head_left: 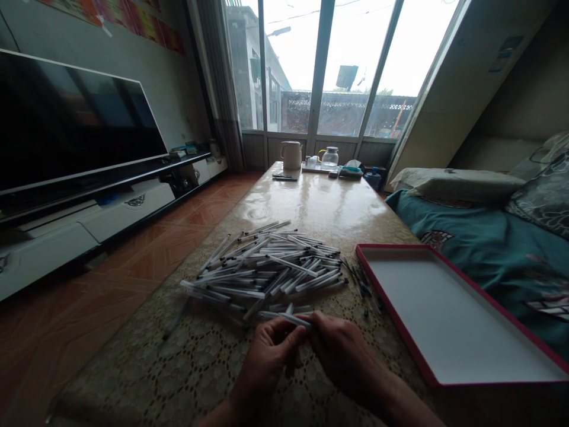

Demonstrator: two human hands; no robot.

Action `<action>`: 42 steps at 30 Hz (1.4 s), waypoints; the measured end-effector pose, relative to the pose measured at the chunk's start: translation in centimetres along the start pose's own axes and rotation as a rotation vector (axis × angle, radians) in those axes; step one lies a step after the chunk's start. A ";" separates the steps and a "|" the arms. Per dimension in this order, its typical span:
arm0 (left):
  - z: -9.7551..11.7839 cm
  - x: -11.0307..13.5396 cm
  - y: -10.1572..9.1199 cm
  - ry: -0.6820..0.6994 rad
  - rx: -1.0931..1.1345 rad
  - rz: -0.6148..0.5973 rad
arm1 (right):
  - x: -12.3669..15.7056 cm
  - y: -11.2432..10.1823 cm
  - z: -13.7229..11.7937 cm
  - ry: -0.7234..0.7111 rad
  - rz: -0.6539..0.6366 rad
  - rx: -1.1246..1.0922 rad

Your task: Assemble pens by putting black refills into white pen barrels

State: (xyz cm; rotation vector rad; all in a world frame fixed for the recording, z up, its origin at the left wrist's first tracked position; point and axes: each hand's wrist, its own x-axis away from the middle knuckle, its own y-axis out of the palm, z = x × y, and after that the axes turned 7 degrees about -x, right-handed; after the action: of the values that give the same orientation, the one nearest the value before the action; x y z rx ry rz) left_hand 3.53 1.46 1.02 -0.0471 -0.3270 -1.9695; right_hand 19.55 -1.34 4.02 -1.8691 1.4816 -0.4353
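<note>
In front of me my left hand (271,350) is closed, its thumb and fingers pinching a white pen barrel (294,319). My right hand (340,347) meets it from the other side, fingers closed round the right end of the same barrel, which they partly hide. Just beyond the hands spreads a loose pile of white pens (267,261), many with dark tips, lying in mixed directions. One pen (175,323) with a dark end lies apart at the left. To the right of the pile are thin dark sticks (363,283), whose kind I cannot make out.
A shallow red-rimmed tray (391,314) with a white inside sits at the right. At the table's far end stand a beige jug (291,155), a glass pitcher (329,158) and a tissue pack (352,169). A teal-covered seat (480,237) borders the right side.
</note>
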 end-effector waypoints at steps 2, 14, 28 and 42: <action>-0.2 -0.2 -0.2 0.025 0.100 0.113 | 0.0 -0.3 0.1 0.030 0.048 -0.031; 1.4 0.1 -0.1 0.033 0.357 0.342 | 1.4 1.0 3.1 0.181 0.130 -0.538; 0.8 0.1 0.1 0.071 0.271 0.325 | 1.5 1.3 3.3 0.233 0.157 -0.671; 0.7 -0.1 0.0 0.039 0.283 0.325 | 1.6 1.5 4.0 0.095 0.247 -0.386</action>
State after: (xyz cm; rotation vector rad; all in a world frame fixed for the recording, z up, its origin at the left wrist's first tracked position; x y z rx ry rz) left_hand 3.45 1.71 1.69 0.1143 -0.5349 -1.5865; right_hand 21.55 -1.76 -0.10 -1.9355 1.9421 -0.1265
